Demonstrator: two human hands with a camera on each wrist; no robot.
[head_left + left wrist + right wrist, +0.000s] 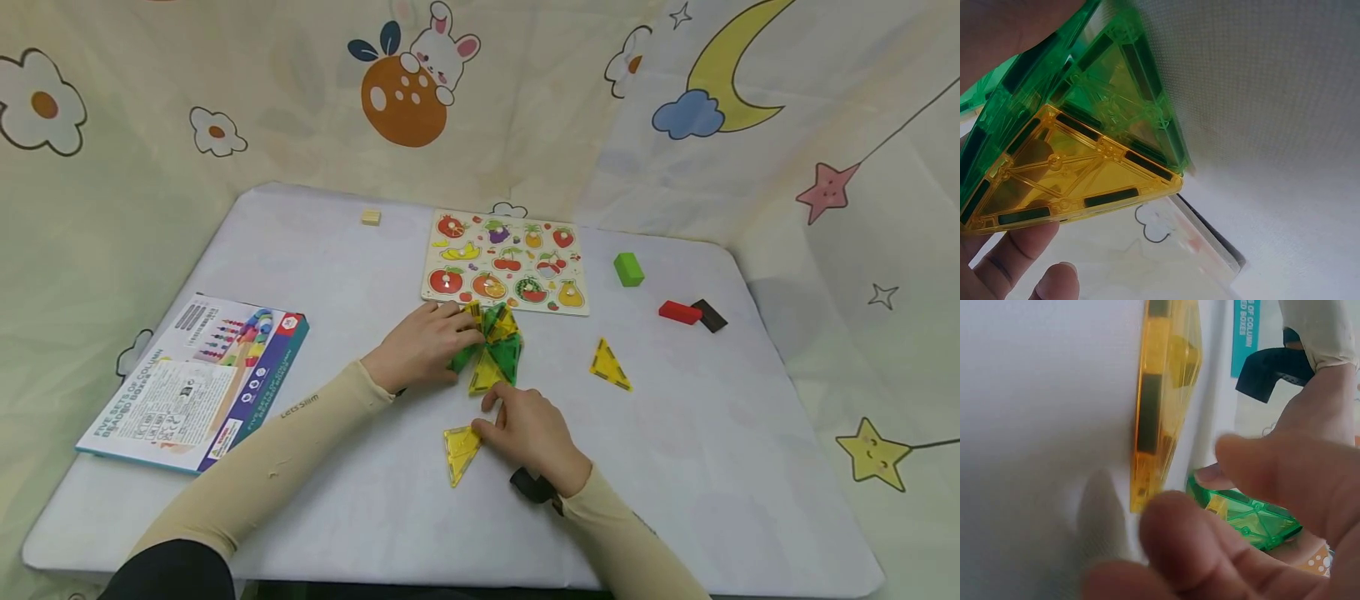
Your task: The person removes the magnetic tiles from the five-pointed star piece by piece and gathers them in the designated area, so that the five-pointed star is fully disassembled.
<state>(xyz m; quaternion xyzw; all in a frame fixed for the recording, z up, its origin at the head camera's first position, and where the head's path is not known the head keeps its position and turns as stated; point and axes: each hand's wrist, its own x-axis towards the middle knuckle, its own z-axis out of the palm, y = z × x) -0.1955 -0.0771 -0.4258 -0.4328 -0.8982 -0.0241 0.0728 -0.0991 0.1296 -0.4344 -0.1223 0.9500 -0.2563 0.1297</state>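
My left hand (pixel 423 346) grips the left side of a cluster of green and yellow triangular magnetic tiles (pixel 506 354). Up close in the left wrist view, a yellow tile (pixel 1066 175) meets green tiles (pixel 1141 75) at an angle, with fingers (pixel 1025 247) along its lower edge. Just below the cluster is my right hand (pixel 536 429), its fingers bent loosely and holding nothing. Beside its thumb, yellow triangular tiles (pixel 459 452) lie on the table, appearing stacked in the right wrist view. Another yellow triangle tile (pixel 610 367) lies farther right.
Behind the cluster lies a fruit puzzle board (pixel 506 262). A boxed bead set (pixel 198 383) is at the left. Green (pixel 628 269), red (pixel 679 312) and black (pixel 709 316) blocks are at the right, a small wooden block (pixel 371 217) at the back.
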